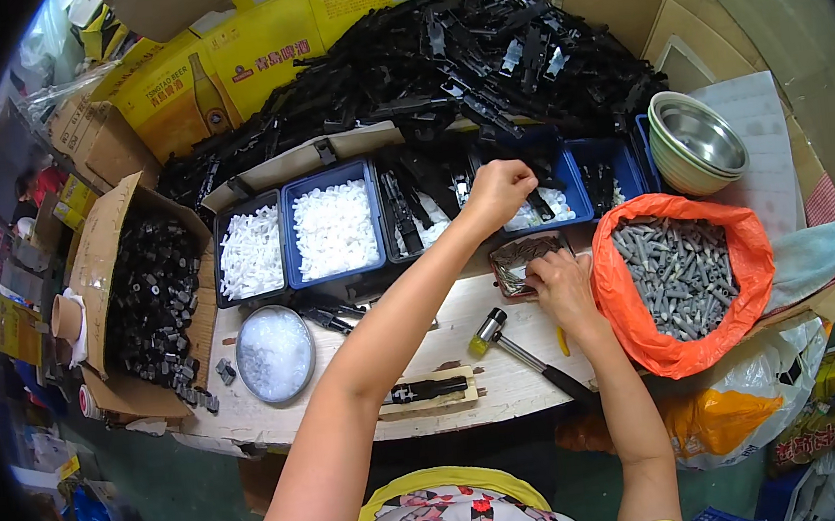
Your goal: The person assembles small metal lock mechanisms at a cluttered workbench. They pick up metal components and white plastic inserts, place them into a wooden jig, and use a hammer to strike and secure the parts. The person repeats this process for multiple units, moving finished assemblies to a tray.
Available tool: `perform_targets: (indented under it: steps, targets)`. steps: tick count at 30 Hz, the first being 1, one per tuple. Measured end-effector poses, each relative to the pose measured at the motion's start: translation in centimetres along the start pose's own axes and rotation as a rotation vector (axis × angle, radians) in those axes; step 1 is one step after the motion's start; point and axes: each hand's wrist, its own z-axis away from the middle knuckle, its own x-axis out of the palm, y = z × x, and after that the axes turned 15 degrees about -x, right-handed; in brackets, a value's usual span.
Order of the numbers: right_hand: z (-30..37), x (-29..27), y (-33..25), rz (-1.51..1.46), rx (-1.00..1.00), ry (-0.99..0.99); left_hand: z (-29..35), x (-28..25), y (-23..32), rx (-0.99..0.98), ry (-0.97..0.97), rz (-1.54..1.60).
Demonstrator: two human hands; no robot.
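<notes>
My left hand [504,194] is raised over a blue bin [581,207] of small white parts and black pieces. Its fingers are curled in a pinch, and whatever they hold is too small to make out. At a small reddish box [513,291] of thin metal pins, my right hand [563,292] has its fingertips bent down among the pins; what they grip is hidden. A black part [428,390] lies in a pale wooden block [472,384] near the table's front edge. Beside my right forearm rests a hammer [538,361] with a yellow-tipped metal head and black handle.
A black heap of parts [438,58] fills the back. Bins of white pieces [337,230] stand before it. Left are a carton of black parts [152,301] and a round dish [276,354]. Right are an orange bag [688,360] of grey plugs and stacked bowls [698,141].
</notes>
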Motion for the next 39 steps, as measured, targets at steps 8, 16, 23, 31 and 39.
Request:
perform_targets:
  steps: [8, 16, 23, 31, 39]
  targets:
    - [0.3, -3.4, -4.9, -1.281, 0.412, 0.376, 13.7, -4.2, -4.1, -0.268, -0.459, 1.12]
    - [-0.5, -2.6, -11.4, -1.407, 0.335, 0.237, 21.2, -4.6, -7.4, -0.231, -0.441, 1.363]
    - [-0.8, -2.6, -13.0, -1.37, 0.279, 0.208, 22.0, -5.1, -7.6, -0.155, -0.421, 1.343]
    - [-0.7, -2.4, -14.1, -1.412, 0.31, 0.125, 22.6, -5.1, -8.3, -0.065, -0.223, 1.205]
    - [-0.2, -1.4, -15.3, -0.694, -0.059, 0.275, 24.3, -5.0, -8.9, -0.045, -0.013, 0.978]
